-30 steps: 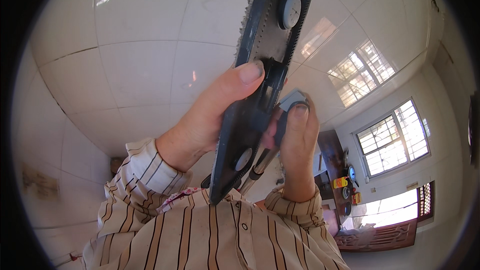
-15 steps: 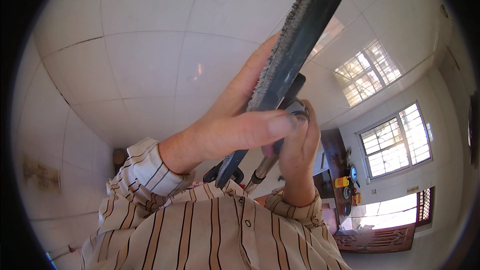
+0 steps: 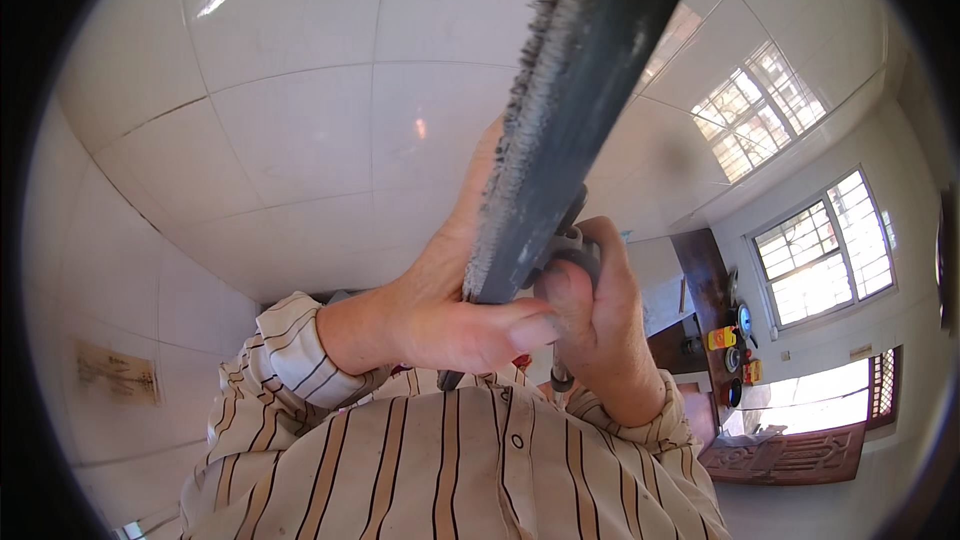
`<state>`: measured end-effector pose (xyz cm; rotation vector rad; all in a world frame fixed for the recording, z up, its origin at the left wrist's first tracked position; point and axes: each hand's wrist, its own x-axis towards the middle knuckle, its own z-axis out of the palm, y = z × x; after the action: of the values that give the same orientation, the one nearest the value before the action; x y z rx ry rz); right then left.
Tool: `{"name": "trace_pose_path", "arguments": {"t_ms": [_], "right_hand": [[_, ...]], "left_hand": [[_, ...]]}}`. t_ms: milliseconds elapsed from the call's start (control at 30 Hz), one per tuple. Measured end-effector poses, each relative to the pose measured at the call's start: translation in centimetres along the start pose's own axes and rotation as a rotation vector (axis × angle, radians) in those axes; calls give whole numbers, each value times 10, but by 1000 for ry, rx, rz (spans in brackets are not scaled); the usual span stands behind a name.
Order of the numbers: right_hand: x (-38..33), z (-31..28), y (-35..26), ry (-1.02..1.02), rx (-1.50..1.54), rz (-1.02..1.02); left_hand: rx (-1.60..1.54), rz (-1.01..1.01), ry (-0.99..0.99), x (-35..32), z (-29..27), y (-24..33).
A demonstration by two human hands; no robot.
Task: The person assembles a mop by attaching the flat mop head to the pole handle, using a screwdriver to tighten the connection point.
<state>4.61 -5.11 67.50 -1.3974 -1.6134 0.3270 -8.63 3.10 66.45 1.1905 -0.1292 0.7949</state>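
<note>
A long, flat, dark blue-grey mop head [image 3: 585, 90] with a fuzzy grey pad along its left edge rises edge-on from the middle to the top of the head view. My left hand [image 3: 440, 310] grips its lower end from the left, thumb lying across beneath it. My right hand [image 3: 600, 330] is closed around a grey joint piece [image 3: 570, 245] at the base of the head, just right of the plate. A thin dark stem [image 3: 450, 378] pokes out below my left hand.
My striped shirt [image 3: 450, 470] fills the lower middle. White glossy tiles [image 3: 300, 140] lie behind the hands. At right are barred windows [image 3: 820, 250], a dark wooden counter [image 3: 700, 270] with yellow and orange containers [image 3: 722, 338], and a carved wooden panel [image 3: 780, 455].
The mop head has turned from showing its broad face with a round knob to edge-on, and it sits closer to the camera. My left thumb has shifted across under it.
</note>
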Motion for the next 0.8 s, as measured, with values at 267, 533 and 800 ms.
{"name": "trace_pose_path", "arguments": {"t_ms": [267, 533, 800], "right_hand": [[-17, 0, 5, -210, -46, 20], [-8, -6, 4, -342, -57, 128], [-4, 15, -2, -325, -246, 152]], "left_hand": [[-51, -54, -12, -22, 9, -13], [-1, 170, -69, -31, -4, -33], [265, 462, 1, -37, -26, -66]]}}
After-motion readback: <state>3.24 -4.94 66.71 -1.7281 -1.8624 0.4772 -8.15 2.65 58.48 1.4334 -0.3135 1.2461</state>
